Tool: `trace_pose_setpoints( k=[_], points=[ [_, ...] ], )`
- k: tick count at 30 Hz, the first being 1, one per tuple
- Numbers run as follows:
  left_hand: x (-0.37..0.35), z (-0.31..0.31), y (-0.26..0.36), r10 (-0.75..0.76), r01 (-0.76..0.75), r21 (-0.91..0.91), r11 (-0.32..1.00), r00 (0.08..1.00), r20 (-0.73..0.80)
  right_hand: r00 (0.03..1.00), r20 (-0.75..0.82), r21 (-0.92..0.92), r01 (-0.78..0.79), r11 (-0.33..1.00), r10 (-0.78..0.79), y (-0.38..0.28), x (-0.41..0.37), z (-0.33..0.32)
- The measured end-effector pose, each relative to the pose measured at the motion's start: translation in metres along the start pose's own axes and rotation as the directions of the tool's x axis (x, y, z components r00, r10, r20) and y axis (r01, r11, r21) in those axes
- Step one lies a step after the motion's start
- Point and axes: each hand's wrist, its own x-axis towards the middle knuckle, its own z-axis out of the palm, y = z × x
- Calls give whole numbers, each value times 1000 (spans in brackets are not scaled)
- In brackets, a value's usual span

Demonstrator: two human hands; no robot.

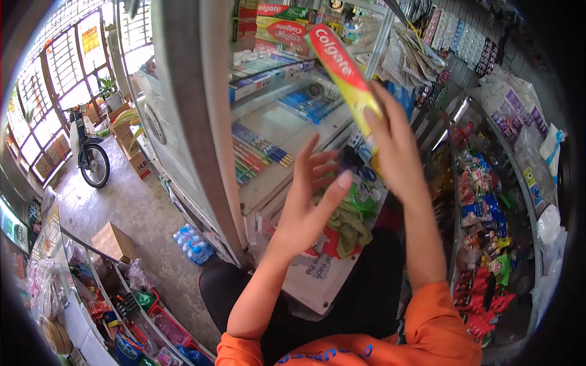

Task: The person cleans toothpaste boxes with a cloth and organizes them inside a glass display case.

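My right hand [395, 143] grips a red and yellow Colgate toothpaste box [340, 68] by its lower end, holding it tilted in front of the glass display case. Fingers spread and holding nothing, my left hand [308, 210] hovers lower and to the left, apart from the box. Beneath and beside it, a crumpled green item [351, 229] lies on a white printed board [320, 283] between my knees. Inside the case are rows of pencils [259, 152], blue packaged pens [310, 100] and more Colgate boxes [281, 30] at the back.
A pale upright post [201, 122] stands left of the case. Shelves of colourful packets [485, 213] curve along my right. On the floor at left are a bottle pack [193, 244], a cardboard box [115, 242] and a motorbike [91, 152]; another goods shelf [116, 280] is nearer.
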Motion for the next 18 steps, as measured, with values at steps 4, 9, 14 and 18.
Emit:
trace_pose_setpoints(
  k=[4,9,14,18],
  points=[
    [2,17,-14,-36,-2,-167,986,975,-221,978,190,206,44,977,-84,0,-87,-3],
    [3,7,-18,-109,42,-251,967,960,-259,953,204,-328,-149,933,224,72,-155,8],
    [10,-15,-32,-147,88,-195,977,937,-317,904,312,-671,-8,742,292,128,-209,12],
    [15,-25,-51,-152,92,-181,979,923,-354,870,359,-412,-179,894,339,129,-193,0]
  ],
)
